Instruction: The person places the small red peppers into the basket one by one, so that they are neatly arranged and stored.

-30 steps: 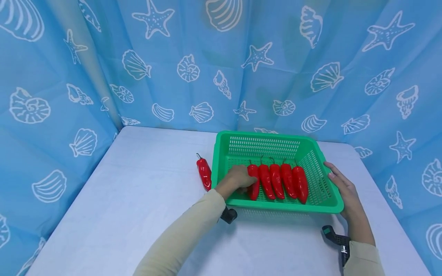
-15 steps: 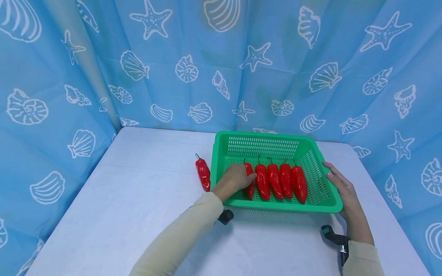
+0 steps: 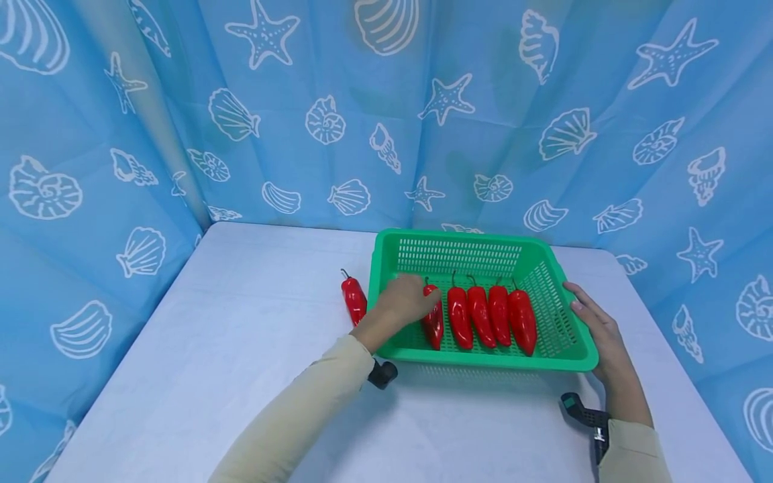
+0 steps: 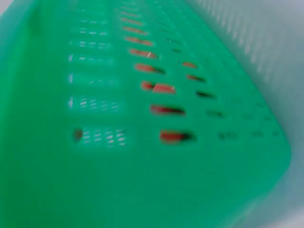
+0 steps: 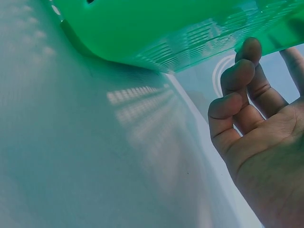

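Inside a green plastic basket (image 3: 483, 360), several red peppers lie side by side, stems toward the back. My left hand (image 3: 401, 298) is over the basket's left part, its thumb overlapping the upper part of the leftmost pepper (image 3: 433, 325); its other fingers are mostly hidden. A row continues to the right, ending with a wider pepper (image 3: 523, 322). My right hand (image 3: 606, 339) holds the basket's right rim, and in the right wrist view its curled fingers (image 5: 238, 76) reach up to the green edge. Another red pepper (image 3: 353, 300) lies outside, left of the basket.
A white tablecloth (image 3: 272, 302) covers the table. Behind and along the sides hangs a blue curtain (image 3: 362, 80) with white shells and starfish. The basket's slotted wall (image 4: 171, 109) fills most of the left wrist view, with red showing through the slots.
The leftmost pepper in the basket has shifted left, opening a gap beside its neighbour. My left hand then drew back up and left, uncovering more of that pepper. The right hand stayed at the rim.
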{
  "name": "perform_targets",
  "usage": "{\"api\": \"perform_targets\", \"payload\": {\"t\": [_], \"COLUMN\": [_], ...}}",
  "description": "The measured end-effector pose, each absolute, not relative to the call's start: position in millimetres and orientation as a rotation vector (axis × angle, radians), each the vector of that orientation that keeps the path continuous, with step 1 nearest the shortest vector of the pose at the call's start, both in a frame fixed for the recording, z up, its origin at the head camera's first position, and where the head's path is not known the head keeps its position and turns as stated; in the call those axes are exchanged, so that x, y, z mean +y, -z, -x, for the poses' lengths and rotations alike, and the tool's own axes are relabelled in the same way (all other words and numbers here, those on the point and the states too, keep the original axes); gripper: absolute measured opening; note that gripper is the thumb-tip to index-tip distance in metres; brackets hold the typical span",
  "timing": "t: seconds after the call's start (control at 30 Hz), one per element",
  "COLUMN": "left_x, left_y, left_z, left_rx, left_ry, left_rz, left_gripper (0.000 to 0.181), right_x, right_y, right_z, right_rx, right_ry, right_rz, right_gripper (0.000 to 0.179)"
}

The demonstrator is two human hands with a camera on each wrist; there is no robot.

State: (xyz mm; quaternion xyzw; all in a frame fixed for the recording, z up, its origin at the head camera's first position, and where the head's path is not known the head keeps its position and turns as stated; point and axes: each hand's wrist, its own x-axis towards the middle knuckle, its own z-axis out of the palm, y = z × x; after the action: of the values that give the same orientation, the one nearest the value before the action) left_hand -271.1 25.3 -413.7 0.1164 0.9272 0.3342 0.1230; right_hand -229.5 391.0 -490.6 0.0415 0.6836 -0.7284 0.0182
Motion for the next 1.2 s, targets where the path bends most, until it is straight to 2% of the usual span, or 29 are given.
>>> {"api": "perform_targets", "payload": {"t": [0.17,0.4,0.57,0.87,1.2], "left_x": [15,-6,-25,-63,-93], "left_y": [406,386,383,401,424], "left_z": [276,276,276,276,274], "left_rx": [2.711,2.744,2.798,2.868,2.901], "left_ry": [-1.113,-1.270,-1.364,-1.478,-1.356], "left_rz": [-0.411,-0.419,-0.377,-0.137,0.048], "left_gripper": [0.039,0.026,0.027,0.030,0.036], "right_x": [392,391,391,394,394], "right_y": [491,491,492,492,496], "right_z": [230,232,232,230,229], "right_rx": [2.110,2.129,2.146,2.205,2.225], "right_ry": [2.274,2.264,2.240,2.159,2.156], "right_rz": [-0.121,-0.132,-0.145,-0.159,-0.141], "right_gripper": [0.050,0.051,0.052,0.055,0.055]}}
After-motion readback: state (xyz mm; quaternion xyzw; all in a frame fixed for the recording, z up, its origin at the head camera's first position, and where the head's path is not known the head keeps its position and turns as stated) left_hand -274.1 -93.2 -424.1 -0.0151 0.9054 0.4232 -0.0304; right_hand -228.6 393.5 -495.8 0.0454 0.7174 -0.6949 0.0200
